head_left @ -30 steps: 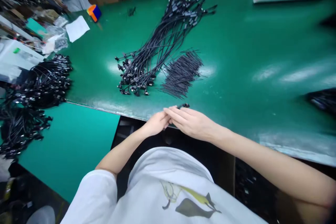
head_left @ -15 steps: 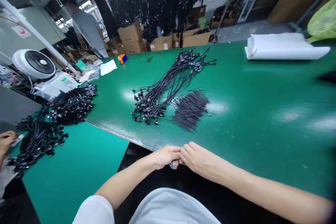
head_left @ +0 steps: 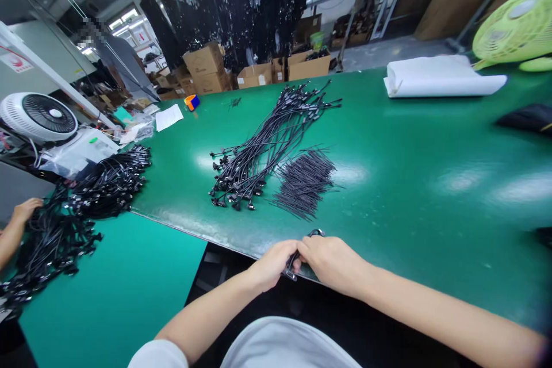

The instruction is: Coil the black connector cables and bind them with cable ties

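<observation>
Both hands meet at the front edge of the green table (head_left: 401, 184). My left hand (head_left: 275, 265) is closed around a bent black cable (head_left: 291, 270), whose connector end sticks out below the fingers. My right hand (head_left: 333, 261) pinches the same cable from the other side, and a dark loop with a shiny end shows above its knuckles. The fingers hide most of the cable. Beyond the hands lies a heap of thin black ties (head_left: 304, 184). Behind it to the left spreads a bunch of black cables (head_left: 263, 146) with connectors at both ends.
More cable piles (head_left: 110, 184) lie at the left, where another person's hand (head_left: 28, 209) touches them. A white fan (head_left: 43, 118) stands behind. A white roll (head_left: 444, 77), a yellow-green fan (head_left: 513, 26) and a dark item (head_left: 526, 118) are at the right.
The cable now shows more between my hands, with a loop above and an end below. My view has shifted slightly right. The other person's hand has moved up onto the pile.
</observation>
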A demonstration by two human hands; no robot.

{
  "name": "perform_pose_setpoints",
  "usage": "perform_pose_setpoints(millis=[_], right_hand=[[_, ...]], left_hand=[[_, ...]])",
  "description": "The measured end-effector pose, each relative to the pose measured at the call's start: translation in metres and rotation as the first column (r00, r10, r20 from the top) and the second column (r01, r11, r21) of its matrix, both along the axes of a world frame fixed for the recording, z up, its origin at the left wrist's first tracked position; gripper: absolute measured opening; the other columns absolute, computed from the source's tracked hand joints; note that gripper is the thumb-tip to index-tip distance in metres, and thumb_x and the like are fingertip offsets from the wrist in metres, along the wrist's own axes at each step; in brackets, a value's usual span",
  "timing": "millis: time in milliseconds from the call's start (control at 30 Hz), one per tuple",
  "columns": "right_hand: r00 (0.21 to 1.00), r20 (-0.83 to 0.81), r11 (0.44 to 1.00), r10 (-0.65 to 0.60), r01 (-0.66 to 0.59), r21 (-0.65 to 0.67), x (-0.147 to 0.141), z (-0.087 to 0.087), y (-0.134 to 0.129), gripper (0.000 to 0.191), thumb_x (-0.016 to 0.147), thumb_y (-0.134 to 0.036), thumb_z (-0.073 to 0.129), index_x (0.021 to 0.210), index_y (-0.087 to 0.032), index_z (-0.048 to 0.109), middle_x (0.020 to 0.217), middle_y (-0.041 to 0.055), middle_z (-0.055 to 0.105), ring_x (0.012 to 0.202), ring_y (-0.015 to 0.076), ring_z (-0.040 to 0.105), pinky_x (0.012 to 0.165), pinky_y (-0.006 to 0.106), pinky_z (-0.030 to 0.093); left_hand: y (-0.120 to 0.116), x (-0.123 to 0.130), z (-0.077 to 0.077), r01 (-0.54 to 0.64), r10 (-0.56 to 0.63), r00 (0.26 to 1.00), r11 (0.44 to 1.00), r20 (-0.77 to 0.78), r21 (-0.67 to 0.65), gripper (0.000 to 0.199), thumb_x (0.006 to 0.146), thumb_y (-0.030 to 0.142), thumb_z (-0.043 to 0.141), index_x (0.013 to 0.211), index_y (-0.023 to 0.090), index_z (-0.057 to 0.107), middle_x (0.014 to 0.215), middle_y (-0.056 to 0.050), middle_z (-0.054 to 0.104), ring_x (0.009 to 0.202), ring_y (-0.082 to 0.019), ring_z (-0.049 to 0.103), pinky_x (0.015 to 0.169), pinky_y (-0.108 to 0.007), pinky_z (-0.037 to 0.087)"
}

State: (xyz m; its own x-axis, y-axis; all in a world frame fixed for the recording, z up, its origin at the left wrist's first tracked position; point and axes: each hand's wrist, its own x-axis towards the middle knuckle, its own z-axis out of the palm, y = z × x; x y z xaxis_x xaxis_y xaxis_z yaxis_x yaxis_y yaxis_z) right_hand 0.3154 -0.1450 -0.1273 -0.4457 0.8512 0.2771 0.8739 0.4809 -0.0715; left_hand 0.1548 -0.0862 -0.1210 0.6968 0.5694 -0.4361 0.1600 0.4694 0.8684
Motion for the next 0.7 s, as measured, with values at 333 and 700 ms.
perform_pose_setpoints(millis=[333, 700], right_hand=[[0.352, -0.724, 0.790, -0.593, 0.077, -0.609, -0.010, 0.001, 0.001, 0.038, 0.088, -0.051, 0.047, 0.068, -0.020, 0.054, 0.060, -0.0006, 0.051, 0.054, 0.0122, 0.044, 0.054, 0.026, 0.032], [0.444, -0.783, 0.843, -0.436, -0.103, -0.528, -0.011, 0.019, -0.008, 0.033, 0.090, -0.044, 0.049, 0.072, -0.018, 0.060, 0.074, 0.0025, 0.062, 0.072, 0.0155, 0.053, 0.071, 0.027, 0.039]], left_hand=[[0.004, 0.002, -0.002, -0.265, 0.215, 0.961, 0.892, 0.172, 0.367, 0.025, 0.086, 0.040, 0.063, 0.091, 0.017, 0.071, 0.102, -0.007, 0.058, 0.105, -0.020, 0.053, 0.099, -0.035, 0.041], [0.024, -0.010, 0.004, 0.083, -0.084, 0.996, 0.778, -0.029, 0.622, 0.027, 0.095, 0.029, 0.052, 0.103, 0.018, 0.076, 0.098, -0.006, 0.057, 0.099, -0.018, 0.056, 0.095, -0.034, 0.046]])
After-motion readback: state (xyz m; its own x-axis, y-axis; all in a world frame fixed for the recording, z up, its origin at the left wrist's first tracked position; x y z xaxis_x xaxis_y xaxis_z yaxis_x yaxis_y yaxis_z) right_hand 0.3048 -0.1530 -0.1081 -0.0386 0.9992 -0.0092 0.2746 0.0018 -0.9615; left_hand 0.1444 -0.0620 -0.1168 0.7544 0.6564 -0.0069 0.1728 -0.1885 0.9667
